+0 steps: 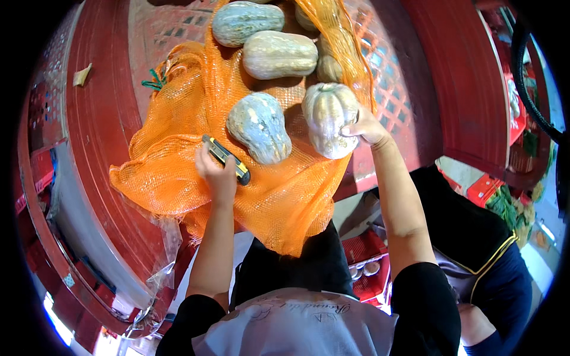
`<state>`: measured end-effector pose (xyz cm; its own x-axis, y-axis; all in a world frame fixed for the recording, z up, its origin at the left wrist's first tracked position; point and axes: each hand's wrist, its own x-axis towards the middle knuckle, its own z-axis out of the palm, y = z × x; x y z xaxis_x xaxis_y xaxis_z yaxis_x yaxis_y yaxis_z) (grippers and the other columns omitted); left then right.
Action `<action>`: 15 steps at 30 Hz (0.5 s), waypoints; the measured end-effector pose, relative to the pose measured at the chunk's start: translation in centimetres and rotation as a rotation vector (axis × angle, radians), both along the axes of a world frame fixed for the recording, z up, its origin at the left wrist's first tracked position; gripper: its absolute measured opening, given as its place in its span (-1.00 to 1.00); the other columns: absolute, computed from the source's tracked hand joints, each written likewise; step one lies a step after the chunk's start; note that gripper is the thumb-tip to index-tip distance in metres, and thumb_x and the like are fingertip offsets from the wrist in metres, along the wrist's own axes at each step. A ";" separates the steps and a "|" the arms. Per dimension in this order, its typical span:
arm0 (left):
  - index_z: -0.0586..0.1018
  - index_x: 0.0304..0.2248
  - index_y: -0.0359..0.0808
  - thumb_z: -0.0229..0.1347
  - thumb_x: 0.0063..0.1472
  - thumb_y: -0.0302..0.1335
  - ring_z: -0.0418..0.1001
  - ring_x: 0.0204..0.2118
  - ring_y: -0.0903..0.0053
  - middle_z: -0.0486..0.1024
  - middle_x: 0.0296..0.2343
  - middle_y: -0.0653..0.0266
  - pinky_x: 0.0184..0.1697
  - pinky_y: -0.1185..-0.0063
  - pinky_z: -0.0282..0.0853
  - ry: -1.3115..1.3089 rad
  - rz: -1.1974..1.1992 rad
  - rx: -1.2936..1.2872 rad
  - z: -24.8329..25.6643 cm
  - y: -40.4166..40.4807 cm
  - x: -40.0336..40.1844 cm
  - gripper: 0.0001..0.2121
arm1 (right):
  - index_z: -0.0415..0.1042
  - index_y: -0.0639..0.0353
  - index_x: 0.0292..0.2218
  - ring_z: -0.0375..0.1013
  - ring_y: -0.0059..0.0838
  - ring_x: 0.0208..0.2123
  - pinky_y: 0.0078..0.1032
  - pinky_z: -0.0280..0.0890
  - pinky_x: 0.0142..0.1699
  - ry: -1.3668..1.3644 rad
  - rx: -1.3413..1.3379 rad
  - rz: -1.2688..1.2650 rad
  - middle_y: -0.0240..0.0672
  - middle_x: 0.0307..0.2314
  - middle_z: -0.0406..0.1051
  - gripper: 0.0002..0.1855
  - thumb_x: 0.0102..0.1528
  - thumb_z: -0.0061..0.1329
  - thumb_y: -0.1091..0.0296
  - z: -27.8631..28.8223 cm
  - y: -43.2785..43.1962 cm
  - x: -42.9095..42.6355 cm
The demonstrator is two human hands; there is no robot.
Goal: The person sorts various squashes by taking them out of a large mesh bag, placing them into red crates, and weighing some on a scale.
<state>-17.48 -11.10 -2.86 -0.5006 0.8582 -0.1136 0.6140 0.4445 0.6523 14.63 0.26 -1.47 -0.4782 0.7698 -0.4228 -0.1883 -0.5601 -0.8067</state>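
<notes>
My left hand [217,171] is closed around a yellow-and-black utility knife [226,160], held above the cut-open orange mesh sack [276,200]. Whether its blade is out, I cannot tell. My right hand [368,127] grips the side of a pale, ribbed pumpkin [330,118], which stands with its stem end away from me. Left of it lies a grey-green, pear-shaped pumpkin [260,128] on the mesh. Farther off are a tan oblong pumpkin [280,54] and a greenish one [248,23]. More pumpkins [331,49] show through the mesh at the right.
Beneath the sack is a red plastic surface with lattice openings [392,107]. Red raised borders flank it, with a scrap [82,75] on the left one. Clear plastic film [167,258] hangs at lower left. Close on my right stands another person [481,249]. Red crates [367,271] sit below.
</notes>
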 end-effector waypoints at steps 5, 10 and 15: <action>0.26 -0.09 -0.38 -0.06 0.14 -0.40 0.16 0.01 0.38 0.20 -0.08 0.07 0.03 0.49 0.11 -0.821 -0.086 0.142 6.0 0.7 2.5 -0.64 | 0.10 0.25 0.03 0.31 -0.35 -0.11 -0.37 0.16 0.04 0.378 0.212 -0.398 -0.23 -0.12 0.29 -0.10 -0.32 0.21 0.18 2.5 -6.5 0.2; 0.13 0.02 -0.36 -0.05 0.14 -0.17 0.14 0.03 0.41 0.20 -0.05 0.21 0.05 0.46 0.11 -1.406 -0.270 -0.218 12.0 1.6 7.0 -0.44 | 0.12 0.22 0.02 0.32 -0.35 -0.12 -0.36 0.18 0.03 0.647 -0.135 -0.543 -0.23 -0.13 0.30 -0.16 -0.25 0.16 0.13 3.3 -13.1 -4.5; 0.02 0.08 -0.36 0.06 -0.07 0.09 0.08 0.07 0.37 0.12 0.02 0.16 0.10 0.43 0.02 -1.269 -0.519 -0.450 11.4 -1.9 6.8 -0.12 | 0.15 0.19 0.01 0.33 -0.34 -0.13 -0.34 0.19 0.02 0.956 -0.517 -0.653 -0.23 -0.13 0.30 -0.22 -0.19 0.12 0.07 3.6 -23.0 -7.4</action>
